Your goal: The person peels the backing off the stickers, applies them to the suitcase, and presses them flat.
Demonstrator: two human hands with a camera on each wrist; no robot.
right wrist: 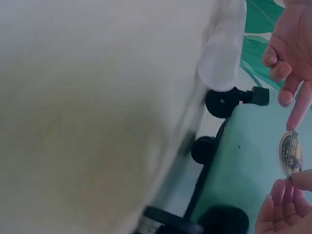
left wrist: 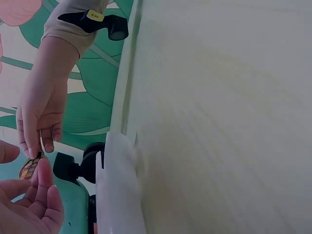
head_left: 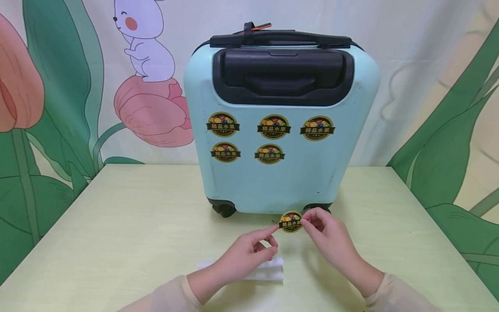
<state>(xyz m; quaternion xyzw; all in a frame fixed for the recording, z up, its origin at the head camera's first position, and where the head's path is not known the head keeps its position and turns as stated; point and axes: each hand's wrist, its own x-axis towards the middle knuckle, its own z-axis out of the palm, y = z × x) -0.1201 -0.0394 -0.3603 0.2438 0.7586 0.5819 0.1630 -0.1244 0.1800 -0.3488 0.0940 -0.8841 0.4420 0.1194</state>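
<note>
A round black-and-gold fruit sticker [head_left: 290, 222] is held up just in front of the suitcase's lower edge. My right hand [head_left: 329, 236] pinches its right edge between thumb and fingers. From the other side, my left hand [head_left: 247, 251] reaches in, the tip of its extended index finger at the sticker's left edge. The left thumb stands apart from the sticker. Behind both hands stands a light blue suitcase [head_left: 304, 182], with several matching stickers [head_left: 269, 154] on its face. In the right wrist view the sticker [right wrist: 288, 152] appears nearly edge-on between the hands.
A white paper sheet with curled edges [head_left: 269, 274] lies on the pale table [head_left: 148, 216], partly behind the left forearm. The suitcase rests on black wheels [head_left: 224, 209]. A printed curtain [head_left: 425, 86] with a rabbit and flowers hangs behind.
</note>
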